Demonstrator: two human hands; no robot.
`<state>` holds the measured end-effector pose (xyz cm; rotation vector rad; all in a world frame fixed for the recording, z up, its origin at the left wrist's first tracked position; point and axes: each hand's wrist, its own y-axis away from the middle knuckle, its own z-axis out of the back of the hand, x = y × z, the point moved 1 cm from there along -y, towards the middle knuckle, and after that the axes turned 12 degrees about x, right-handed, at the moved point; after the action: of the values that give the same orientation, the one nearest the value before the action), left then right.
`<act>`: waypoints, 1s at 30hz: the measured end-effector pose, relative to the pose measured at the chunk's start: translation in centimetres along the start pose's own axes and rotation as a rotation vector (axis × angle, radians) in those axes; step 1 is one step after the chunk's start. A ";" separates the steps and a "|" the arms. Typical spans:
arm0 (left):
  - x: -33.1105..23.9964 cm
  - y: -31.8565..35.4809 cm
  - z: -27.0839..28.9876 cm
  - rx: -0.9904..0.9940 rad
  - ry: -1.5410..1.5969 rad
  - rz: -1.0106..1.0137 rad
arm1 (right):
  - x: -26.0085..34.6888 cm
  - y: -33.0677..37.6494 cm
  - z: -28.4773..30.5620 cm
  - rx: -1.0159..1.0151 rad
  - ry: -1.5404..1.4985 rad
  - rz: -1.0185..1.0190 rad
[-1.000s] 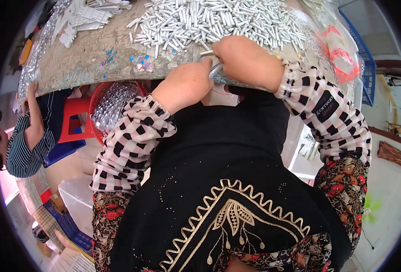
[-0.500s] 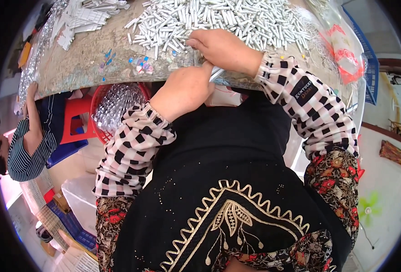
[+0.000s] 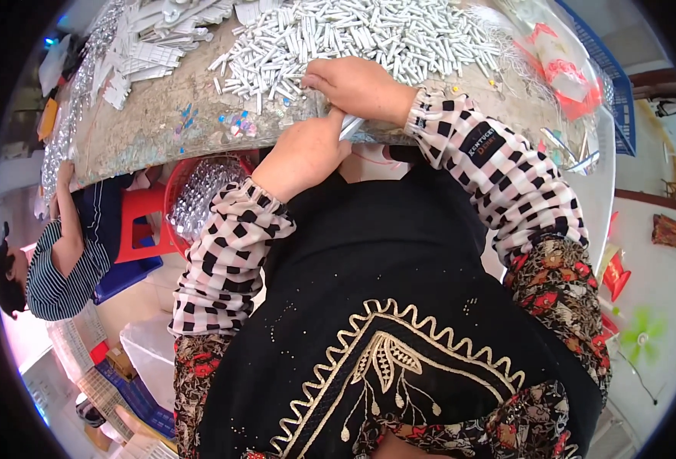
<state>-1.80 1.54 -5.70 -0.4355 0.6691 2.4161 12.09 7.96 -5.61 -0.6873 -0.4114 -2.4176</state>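
Observation:
My left hand (image 3: pixel 303 155) is closed at the near edge of the worktable, with its thumb and forefinger meeting under my right hand. A silvery-white strip (image 3: pixel 351 127) sticks out of its grip. Bent over it, my right hand (image 3: pixel 359 92) has its fingers curled and pressed together; whatever they hold is hidden. Just beyond both hands spreads a big heap of short, thin white rolled tubes (image 3: pixel 376 34).
The worn table (image 3: pixel 146 130) carries flat white strips (image 3: pixel 150 50) at far left and coloured confetti bits (image 3: pixel 238 122). A red basket (image 3: pixel 175 200) of silver tinsel stands below its edge. A red-and-white plastic bag (image 3: pixel 567 73) lies at right. Another person (image 3: pixel 66 252) is at far left.
The whole view has shifted slightly, so the table and things sit a little differently in it. Both hands stay together at the table edge, in nearly the same pose.

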 end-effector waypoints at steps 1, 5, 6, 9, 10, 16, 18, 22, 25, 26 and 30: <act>-0.1 0.0 0.0 0.009 0.021 0.017 | -0.1 0.6 0.3 -0.088 -0.155 0.036; -0.4 0.6 0.4 -0.020 0.085 0.029 | 0.1 4.9 3.7 -0.372 -0.800 -0.007; -0.5 0.9 0.7 -0.053 0.213 0.004 | 0.1 6.6 3.8 -0.379 -0.794 -0.002; -0.8 0.9 0.8 -0.188 0.489 -0.060 | 0.0 9.9 1.6 -0.375 -1.025 -0.177; -1.0 0.6 0.7 -0.274 0.637 -0.105 | 0.3 11.1 -0.2 -0.375 -1.056 -0.222; -7.8 -2.0 1.4 -0.226 1.455 -0.378 | 2.4 16.0 -4.1 0.054 -1.750 -0.039; -9.5 -2.7 1.2 -0.161 1.605 -0.382 | 2.3 17.3 -3.5 -0.071 -1.635 -0.119; -11.2 -4.5 0.2 0.052 1.578 -0.420 | 2.3 20.5 -2.4 -0.343 -1.314 -0.222; -11.5 -6.1 -2.2 0.162 1.467 -0.375 | 0.3 24.1 -1.7 -0.659 -0.892 -0.351; -11.2 -6.1 -2.7 0.196 1.403 -0.275 | -0.3 25.4 -0.3 -0.740 -0.725 -0.386; -10.5 -6.1 -3.0 0.411 1.363 -0.265 | -3.4 29.6 4.2 -1.149 -0.391 -0.318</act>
<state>10.48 -0.60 -5.74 -1.8507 1.4573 1.3796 34.16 -11.76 -0.22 -1.6698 0.8881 -2.6688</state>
